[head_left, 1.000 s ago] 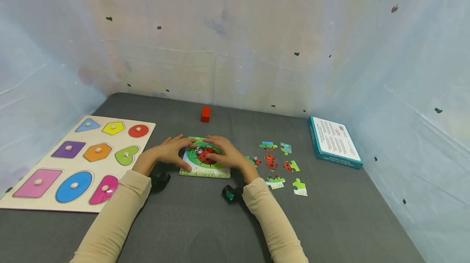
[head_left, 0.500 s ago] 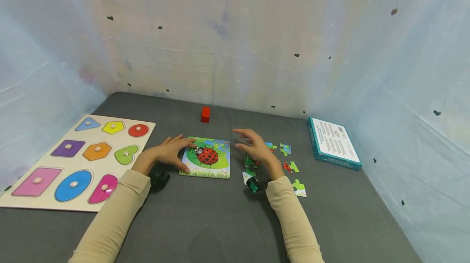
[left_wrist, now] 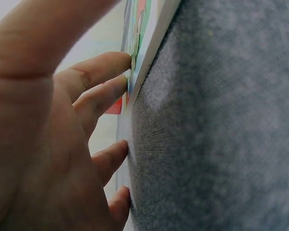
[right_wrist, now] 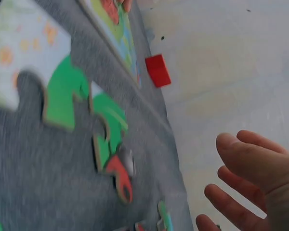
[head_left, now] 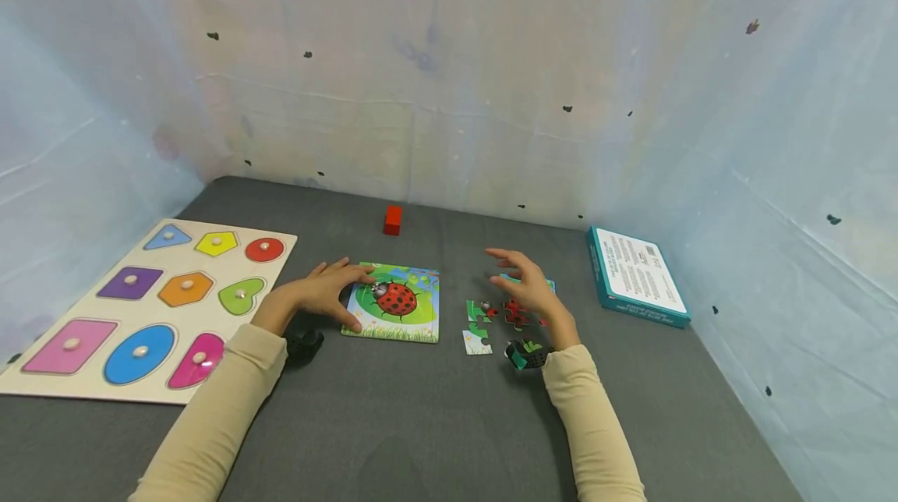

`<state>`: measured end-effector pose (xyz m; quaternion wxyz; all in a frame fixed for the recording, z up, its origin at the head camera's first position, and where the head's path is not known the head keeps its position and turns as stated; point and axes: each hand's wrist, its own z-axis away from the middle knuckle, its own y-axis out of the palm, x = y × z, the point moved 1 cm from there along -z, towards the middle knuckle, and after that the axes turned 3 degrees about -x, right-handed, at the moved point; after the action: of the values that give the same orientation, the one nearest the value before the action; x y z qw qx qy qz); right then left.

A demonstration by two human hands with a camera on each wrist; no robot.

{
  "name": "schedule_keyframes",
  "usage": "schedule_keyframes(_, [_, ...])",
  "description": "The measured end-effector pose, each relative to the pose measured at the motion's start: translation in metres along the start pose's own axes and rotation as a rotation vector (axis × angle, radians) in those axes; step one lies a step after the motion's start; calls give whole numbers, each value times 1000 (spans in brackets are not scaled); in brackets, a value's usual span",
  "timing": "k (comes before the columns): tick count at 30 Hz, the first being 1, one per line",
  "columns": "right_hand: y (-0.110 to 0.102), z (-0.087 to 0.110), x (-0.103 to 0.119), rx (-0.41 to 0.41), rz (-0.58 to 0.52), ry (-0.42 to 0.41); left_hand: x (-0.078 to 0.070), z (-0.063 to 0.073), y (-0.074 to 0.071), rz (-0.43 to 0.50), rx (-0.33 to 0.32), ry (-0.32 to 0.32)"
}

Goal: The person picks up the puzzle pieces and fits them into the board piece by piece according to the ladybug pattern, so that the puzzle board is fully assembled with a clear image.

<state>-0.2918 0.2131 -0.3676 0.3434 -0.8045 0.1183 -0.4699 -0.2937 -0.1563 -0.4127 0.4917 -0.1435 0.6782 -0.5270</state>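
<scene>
A square ladybug picture puzzle board (head_left: pixel 421 320) lies flat on the dark table. My left hand (head_left: pixel 324 293) rests at its left side, thumb at the near corner and fingers spread toward the far edge. In the left wrist view two fingertips touch the board's edge (left_wrist: pixel 151 50), while the other fingers are on the cloth. My right hand (head_left: pixel 528 284) hovers with loose fingers above scattered jigsaw pieces and holds nothing. Uncovered are a white-and-green corner piece (head_left: pixel 476 344), a piece with the ladybug's head (head_left: pixel 479 310) and a red spotted piece (head_left: pixel 514 316). Hand and wrist hide other pieces.
A wooden shape board (head_left: pixel 157 311) with knobbed coloured shapes lies at the left. A red block (head_left: pixel 393 220) sits behind the puzzle board. At the right is a teal-edged box (head_left: pixel 638 272). Pale sheeting (head_left: pixel 421 97) hangs round the table.
My right hand has lifted off the puzzle board and moved right, over the loose pieces. My left hand has stayed at the board's left side.
</scene>
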Motion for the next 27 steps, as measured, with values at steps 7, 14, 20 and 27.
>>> schedule_keyframes(7, [-4, 5, -44, -46, 49, 45, 1, -1, 1, -17, -4, 18])
schedule_keyframes(14, [-8, 8, -60, -39, 108, 77, 4, 0, 1, -8, 2, 9])
schedule_keyframes(20, [-6, 10, -70, -12, 211, 85, 4, -1, 2, -3, 6, 2])
schedule_keyframes(27, [-2, 13, -74, 51, 217, 137, 3, 0, 1, 1, -1, 5])
